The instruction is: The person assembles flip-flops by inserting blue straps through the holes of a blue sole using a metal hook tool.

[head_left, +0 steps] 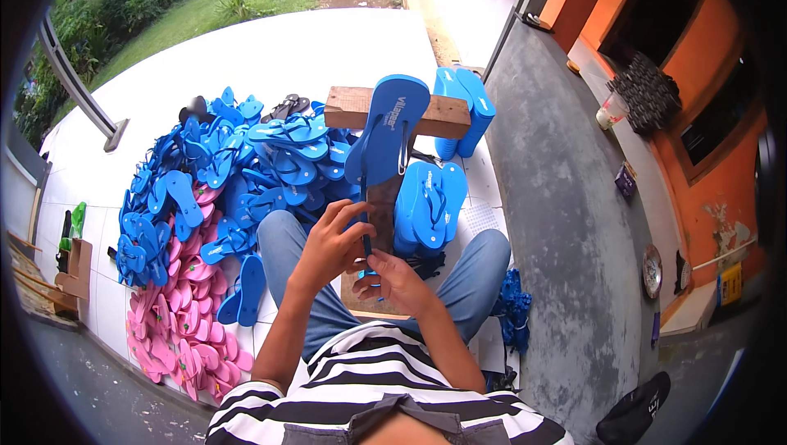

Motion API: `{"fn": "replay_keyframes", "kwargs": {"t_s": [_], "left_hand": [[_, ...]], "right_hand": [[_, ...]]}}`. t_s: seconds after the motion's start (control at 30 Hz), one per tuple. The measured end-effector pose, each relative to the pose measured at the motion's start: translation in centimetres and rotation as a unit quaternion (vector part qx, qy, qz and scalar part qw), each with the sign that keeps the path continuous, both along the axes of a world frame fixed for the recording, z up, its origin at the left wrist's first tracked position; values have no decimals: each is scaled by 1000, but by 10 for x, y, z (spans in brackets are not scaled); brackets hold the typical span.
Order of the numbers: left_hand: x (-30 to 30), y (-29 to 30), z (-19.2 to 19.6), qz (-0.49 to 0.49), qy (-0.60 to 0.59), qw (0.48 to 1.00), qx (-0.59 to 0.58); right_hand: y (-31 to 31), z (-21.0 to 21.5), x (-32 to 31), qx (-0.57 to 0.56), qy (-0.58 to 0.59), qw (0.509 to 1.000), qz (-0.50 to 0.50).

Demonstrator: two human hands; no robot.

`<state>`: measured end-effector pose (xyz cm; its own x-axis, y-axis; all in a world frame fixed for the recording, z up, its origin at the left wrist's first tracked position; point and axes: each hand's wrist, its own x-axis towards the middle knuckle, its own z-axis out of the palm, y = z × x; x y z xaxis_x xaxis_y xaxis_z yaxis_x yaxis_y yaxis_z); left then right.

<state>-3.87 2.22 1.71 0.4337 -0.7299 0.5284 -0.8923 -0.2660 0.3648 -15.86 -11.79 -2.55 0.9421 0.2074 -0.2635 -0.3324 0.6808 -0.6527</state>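
Note:
A blue flip-flop sole (393,121) stands tilted against the wooden crossbar (443,115) of a stand in front of me. Just below it, my left hand (332,240) closes its fingers round a narrow dark blue strip (367,244), which looks like a sandal strap. My right hand (399,282) meets it from the right, fingers curled and pinching near the strip's lower end. A bit of blue shows between the right fingers; exactly what they grip is partly hidden. Beside the stand's post is a stack of blue flip-flops (430,205).
Left of me lies a large heap of blue flip-flops (221,150), with pink flip-flops (184,322) nearer. More blue soles (465,109) stand behind the crossbar. Blue straps (514,310) lie by my right knee. A grey ledge (566,223) runs along the right.

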Motion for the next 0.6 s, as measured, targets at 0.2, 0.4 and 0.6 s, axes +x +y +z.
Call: {"fn": "replay_keyframes", "kwargs": {"t_s": [0.2,0.4,0.6], "left_hand": [[-9,-10,8,-9,-60,998,-14],[-13,-37,10,-12,-78,994,-81],[-31,-71,6,65,8,974,-216]], "right_hand": [[-15,-2,-21,-290,-12,947,-140],[-45,33,-16,-303,-35,880,-363],[-31,49,17,-164,-59,857,-484]]}}
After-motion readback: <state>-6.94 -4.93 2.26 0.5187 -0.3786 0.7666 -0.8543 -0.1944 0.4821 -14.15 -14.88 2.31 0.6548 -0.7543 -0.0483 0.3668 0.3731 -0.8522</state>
